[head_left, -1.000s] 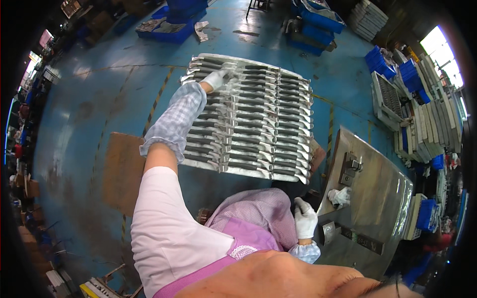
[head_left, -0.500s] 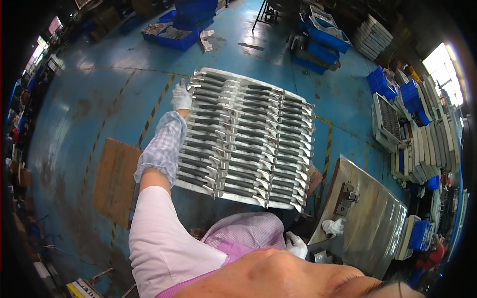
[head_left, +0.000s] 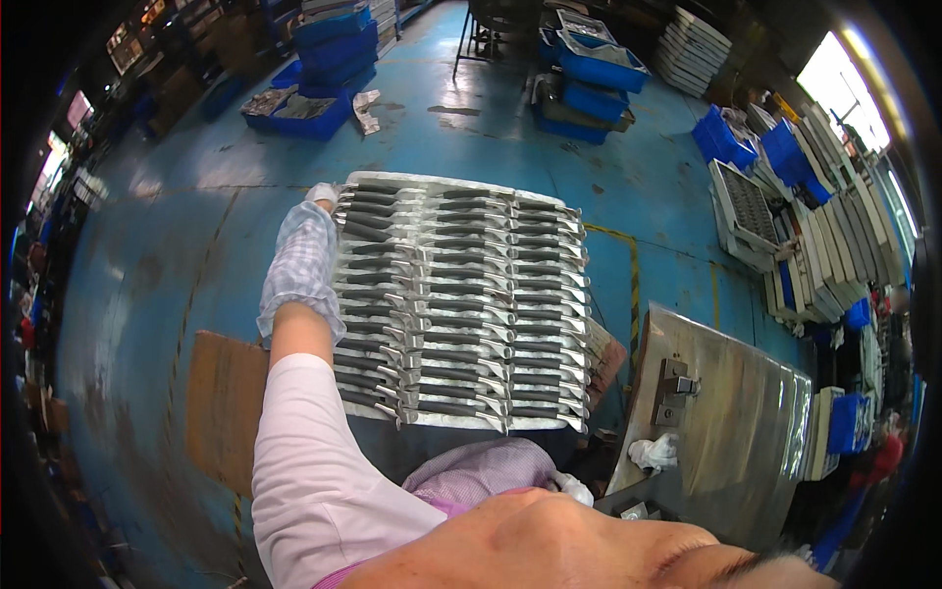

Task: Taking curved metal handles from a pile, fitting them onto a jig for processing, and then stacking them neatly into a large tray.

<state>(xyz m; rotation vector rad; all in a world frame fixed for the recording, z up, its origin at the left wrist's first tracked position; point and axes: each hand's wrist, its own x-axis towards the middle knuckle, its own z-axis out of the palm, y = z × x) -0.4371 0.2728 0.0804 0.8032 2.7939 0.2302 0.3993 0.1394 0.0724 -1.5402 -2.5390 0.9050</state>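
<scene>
A white tray (head_left: 461,183) lies in front of me. Across it run three columns of black-handled metal tools (head_left: 461,287), their bare metal ends mostly pointing right. White-gloved, my left hand (head_left: 322,194) is at the tray's far left corner, beside the ends of the farthest tools. Its fingers are mostly hidden, and what they hold does not show. A checked sleeve cover (head_left: 299,255) covers that forearm. My right hand (head_left: 572,488), also in a white glove, is low near my body and mostly covered; its fingers cannot be made out.
Right of the tray stands a metal-topped bench (head_left: 731,422) with a small metal fixture (head_left: 675,391) and a crumpled white cloth (head_left: 654,452). Brown cardboard (head_left: 221,407) lies at left. Blue bins (head_left: 314,116) stand on the far floor, with stacked trays (head_left: 834,250) at right.
The view has shifted, and the tray now appears lower, farther left and squarer to me. My left hand has stayed by its far left corner, with its fingers less visible than before.
</scene>
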